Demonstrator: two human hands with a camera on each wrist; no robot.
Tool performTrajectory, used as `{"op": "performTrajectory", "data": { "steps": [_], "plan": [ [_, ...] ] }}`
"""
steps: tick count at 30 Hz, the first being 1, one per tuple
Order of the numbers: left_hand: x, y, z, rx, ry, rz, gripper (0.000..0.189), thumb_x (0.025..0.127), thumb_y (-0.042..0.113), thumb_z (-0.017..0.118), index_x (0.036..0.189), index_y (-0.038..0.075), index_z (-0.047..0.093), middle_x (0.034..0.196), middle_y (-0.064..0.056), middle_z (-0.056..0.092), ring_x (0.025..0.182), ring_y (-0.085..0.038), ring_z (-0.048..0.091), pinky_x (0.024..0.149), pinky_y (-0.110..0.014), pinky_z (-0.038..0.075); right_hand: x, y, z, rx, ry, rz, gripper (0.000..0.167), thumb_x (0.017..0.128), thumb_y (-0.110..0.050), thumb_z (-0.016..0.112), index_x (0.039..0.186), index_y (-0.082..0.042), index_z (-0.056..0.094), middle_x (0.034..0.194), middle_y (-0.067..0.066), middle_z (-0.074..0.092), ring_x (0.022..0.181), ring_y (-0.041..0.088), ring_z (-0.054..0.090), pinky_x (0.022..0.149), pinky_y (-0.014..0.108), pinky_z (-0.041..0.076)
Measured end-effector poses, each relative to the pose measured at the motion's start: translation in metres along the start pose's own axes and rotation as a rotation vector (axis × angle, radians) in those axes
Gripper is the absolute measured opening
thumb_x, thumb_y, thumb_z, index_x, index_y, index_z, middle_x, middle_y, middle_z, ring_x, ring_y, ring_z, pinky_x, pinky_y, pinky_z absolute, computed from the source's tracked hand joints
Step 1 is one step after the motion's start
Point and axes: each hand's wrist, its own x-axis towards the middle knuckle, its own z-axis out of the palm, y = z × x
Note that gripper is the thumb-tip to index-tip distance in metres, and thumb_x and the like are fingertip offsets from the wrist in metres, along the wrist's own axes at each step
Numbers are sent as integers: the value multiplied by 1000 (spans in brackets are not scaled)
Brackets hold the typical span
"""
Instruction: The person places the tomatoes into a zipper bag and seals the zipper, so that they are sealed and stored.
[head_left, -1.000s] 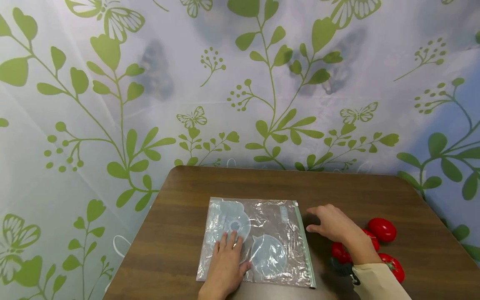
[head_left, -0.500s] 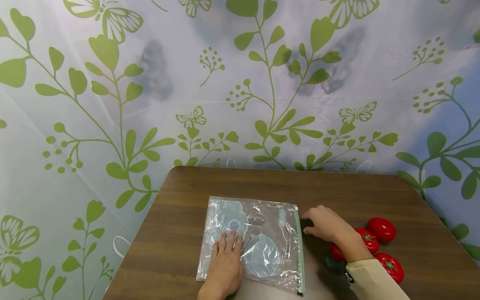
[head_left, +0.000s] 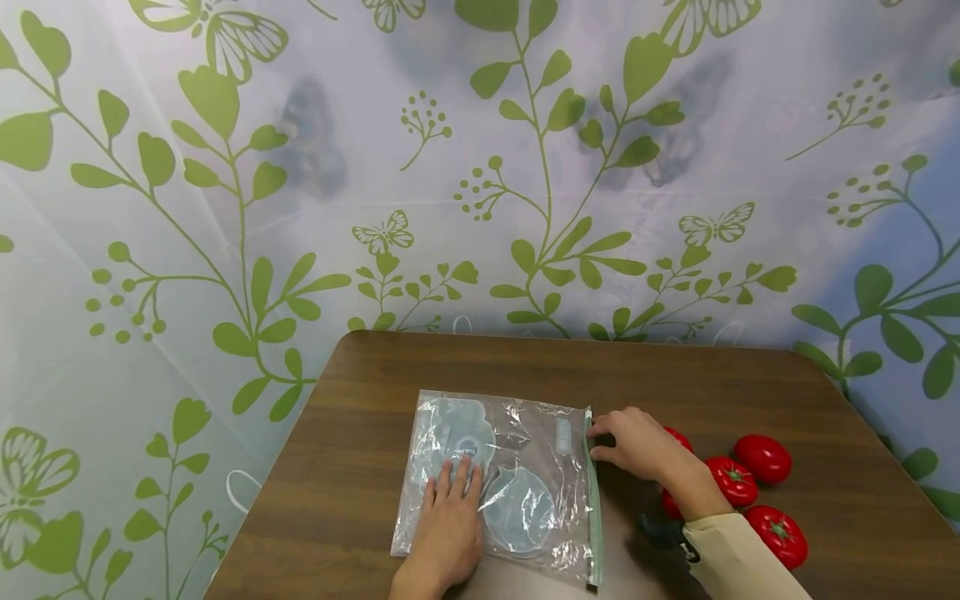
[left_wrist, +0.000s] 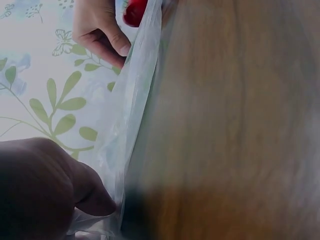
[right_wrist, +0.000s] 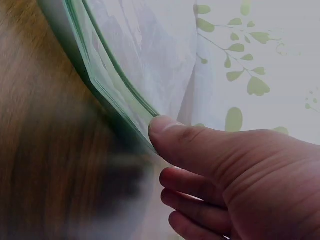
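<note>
A clear zip bag [head_left: 536,429] with pale blue printed shapes and a green zip edge [head_left: 595,525] lies on the brown table. My left hand [head_left: 446,529] rests on its left part, fingers straight and spread; its thumb shows against the plastic [left_wrist: 130,95] in the left wrist view. At the far right corner, my right hand [head_left: 637,446] pinches the zip edge between thumb and fingers. Up close in the right wrist view, the thumb [right_wrist: 175,137] sits on that edge, and two green strips [right_wrist: 122,82] stand apart at the mouth.
Several red tomatoes lie right of the bag, among them one at the back [head_left: 763,458], one in the middle [head_left: 731,481] and one nearer [head_left: 776,537], partly beside the right sleeve [head_left: 738,558]. A leaf-patterned curtain [head_left: 480,167] hangs behind the table [head_left: 465,362].
The right hand has moved left onto the bag's zip edge and now pinches its far corner. The zip edge has shifted left. The left hand has stayed nearly still on the bag.
</note>
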Motion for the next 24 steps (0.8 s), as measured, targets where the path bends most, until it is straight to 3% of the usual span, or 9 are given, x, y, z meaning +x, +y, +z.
{"op": "performTrajectory", "data": {
  "steps": [8, 14, 17, 24],
  "plan": [
    [1, -5, -4, -8, -48, 7, 64, 94, 8, 63, 156, -1, 55, 167, -24, 49, 155, -53, 43, 120, -72, 38, 5, -5, 10, 6, 40, -34, 18, 94, -16, 86, 111, -10, 86, 127, 18, 79, 117, 40, 76, 101, 58, 60],
    [0, -1, -16, -17, -87, 15, 64, 93, 6, 63, 156, -1, 54, 167, -25, 48, 155, -53, 43, 119, -73, 38, 8, -5, 19, -40, 114, -26, 8, 90, -13, 90, 94, -16, 83, 98, -3, 78, 91, 22, 76, 86, 47, 63],
    [0, -5, -13, -34, -94, 16, 66, 93, 6, 63, 158, 0, 53, 169, -24, 47, 157, -52, 41, 121, -73, 36, 8, -4, 20, -13, 115, 17, 11, 88, -14, 92, 91, -17, 81, 92, -7, 76, 84, 17, 72, 80, 43, 62],
    [2, -16, -1, -45, -71, 20, 69, 92, 7, 64, 160, 2, 52, 170, -23, 45, 159, -51, 38, 123, -72, 34, 8, -5, 19, 25, 86, 61, 21, 89, -14, 91, 108, -8, 84, 110, 7, 82, 103, 31, 78, 92, 53, 63]
  ]
}}
